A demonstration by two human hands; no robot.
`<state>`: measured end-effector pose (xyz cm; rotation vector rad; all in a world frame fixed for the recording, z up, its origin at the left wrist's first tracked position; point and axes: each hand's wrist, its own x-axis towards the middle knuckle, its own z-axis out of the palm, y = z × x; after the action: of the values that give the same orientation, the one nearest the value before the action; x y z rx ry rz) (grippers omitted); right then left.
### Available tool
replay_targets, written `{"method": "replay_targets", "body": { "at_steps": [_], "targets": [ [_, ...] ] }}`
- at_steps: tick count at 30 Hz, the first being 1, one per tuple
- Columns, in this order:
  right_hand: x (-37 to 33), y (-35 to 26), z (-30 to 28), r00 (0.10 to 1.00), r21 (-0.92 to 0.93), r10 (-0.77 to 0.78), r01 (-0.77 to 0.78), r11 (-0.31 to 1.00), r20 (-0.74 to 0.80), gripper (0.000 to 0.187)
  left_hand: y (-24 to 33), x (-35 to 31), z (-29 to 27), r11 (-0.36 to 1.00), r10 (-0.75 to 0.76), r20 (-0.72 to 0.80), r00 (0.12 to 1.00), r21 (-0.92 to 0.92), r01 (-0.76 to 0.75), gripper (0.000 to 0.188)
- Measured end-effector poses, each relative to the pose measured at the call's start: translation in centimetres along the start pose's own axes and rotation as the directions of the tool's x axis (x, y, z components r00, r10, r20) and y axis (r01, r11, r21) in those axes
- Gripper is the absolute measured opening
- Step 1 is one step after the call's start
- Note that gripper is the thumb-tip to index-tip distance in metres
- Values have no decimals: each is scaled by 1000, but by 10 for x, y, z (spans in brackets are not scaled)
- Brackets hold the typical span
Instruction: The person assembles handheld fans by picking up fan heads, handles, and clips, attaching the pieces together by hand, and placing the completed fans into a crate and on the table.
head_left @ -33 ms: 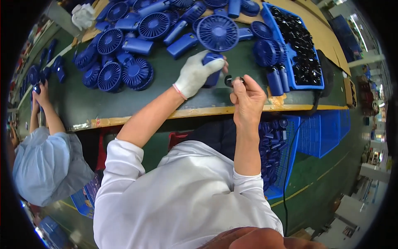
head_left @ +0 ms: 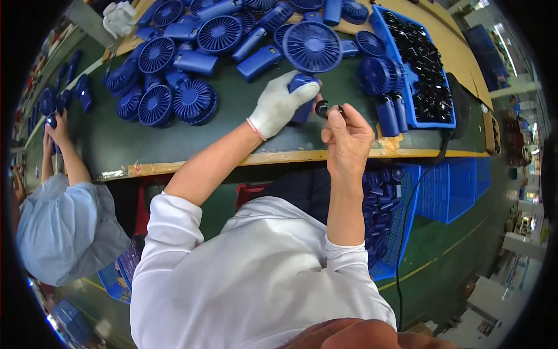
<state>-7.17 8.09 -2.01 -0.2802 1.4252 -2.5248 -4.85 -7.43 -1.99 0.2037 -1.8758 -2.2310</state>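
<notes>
My left hand [head_left: 278, 104], in a white glove, is wrapped round the handle of a blue handheld fan [head_left: 313, 47]. The fan's round grille points away from me and its handle comes down toward the table edge. Bare, my right hand [head_left: 350, 135] pinches a small glossy black round part [head_left: 322, 109] between thumb and fingers. That part is just right of the fan's handle; whether the two touch I cannot tell. Past my right hand, a blue tray [head_left: 435, 124] holds many similar glossy black pieces.
Blue fans [head_left: 220, 35] lie heaped across the far side of the green table [head_left: 232, 104]. More fans [head_left: 378, 75] stand right of my hands. Below the edge are blue crates [head_left: 444, 192], one filled with blue parts. A co-worker [head_left: 70, 227] handles fans at left.
The view has shifted slightly. My left hand and the fan are a little farther right, closer to the black part. My right hand has hardly moved.
</notes>
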Motion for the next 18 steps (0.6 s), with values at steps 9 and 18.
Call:
{"method": "replay_targets", "body": {
  "at_steps": [9,18],
  "targets": [
    [15,24,15,996,-37,78,-80,996,-52,15,0,-4,-1,749,163,19,986,648,-136,51],
    [23,39,13,997,-105,27,-35,994,-73,38,-3,0,-1,758,159,-26,987,643,-106,48]
  ]
}}
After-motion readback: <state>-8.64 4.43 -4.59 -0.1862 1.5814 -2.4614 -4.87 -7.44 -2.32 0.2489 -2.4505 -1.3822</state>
